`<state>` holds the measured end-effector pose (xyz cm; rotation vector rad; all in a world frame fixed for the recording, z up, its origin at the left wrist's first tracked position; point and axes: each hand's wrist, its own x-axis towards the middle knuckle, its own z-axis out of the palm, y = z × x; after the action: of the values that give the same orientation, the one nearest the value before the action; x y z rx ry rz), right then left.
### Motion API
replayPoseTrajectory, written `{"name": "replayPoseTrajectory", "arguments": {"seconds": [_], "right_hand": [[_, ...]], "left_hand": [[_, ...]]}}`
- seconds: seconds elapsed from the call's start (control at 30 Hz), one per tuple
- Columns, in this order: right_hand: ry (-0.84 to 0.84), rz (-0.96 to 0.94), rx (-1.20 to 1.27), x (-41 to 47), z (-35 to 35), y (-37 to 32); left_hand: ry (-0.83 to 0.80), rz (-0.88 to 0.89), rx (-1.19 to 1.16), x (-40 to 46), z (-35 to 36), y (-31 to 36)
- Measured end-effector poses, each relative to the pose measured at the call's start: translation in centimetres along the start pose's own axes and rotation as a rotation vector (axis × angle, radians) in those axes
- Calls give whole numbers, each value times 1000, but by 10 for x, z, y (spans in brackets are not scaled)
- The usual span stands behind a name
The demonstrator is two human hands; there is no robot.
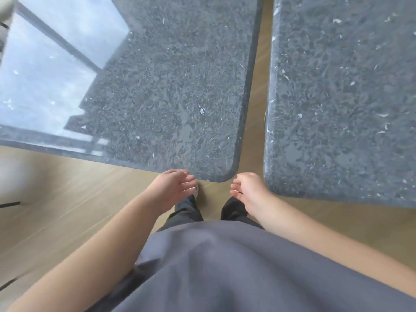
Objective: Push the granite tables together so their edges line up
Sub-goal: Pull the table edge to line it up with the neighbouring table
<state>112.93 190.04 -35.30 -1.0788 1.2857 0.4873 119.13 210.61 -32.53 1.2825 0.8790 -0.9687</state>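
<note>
Two dark speckled granite tables stand side by side with a narrow wedge of floor between them. The left table [162,91] ends in a rounded near corner just ahead of me. The right table [342,104] reaches closer to me, so the near edges are offset. My left hand [173,188] hovers just below the left table's near edge, fingers loosely curled, holding nothing. My right hand [247,190] hangs in the gap beside the right table's near corner, fingers relaxed and empty. Neither hand plainly touches a table.
Light wood floor [56,199] lies under and around the tables. The gap [256,104] between the tables widens toward me. Window light glares on the left table's far left. Thin dark chair legs [10,204] show at the left edge.
</note>
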Motion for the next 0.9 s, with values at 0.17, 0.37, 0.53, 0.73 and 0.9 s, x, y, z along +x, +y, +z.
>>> {"name": "replayPoseTrajectory", "arguments": {"seconds": [0.17,0.37,0.53,0.73,0.9], "right_hand": [[-49,80,91,28,-1,15],[-239,184,379,36,17,19],[-227,238,600,34,45,26],[-150,266,810,34,83,36],[-139,227,881,38,90,40]], "left_hand": [[32,-144,-186,24,3,-31],[62,-44,-510,49,3,-34],[60,-40,-695,71,0,-29],[77,-26,-766,83,-14,-21],[9,-73,-808,87,-19,-15]]}}
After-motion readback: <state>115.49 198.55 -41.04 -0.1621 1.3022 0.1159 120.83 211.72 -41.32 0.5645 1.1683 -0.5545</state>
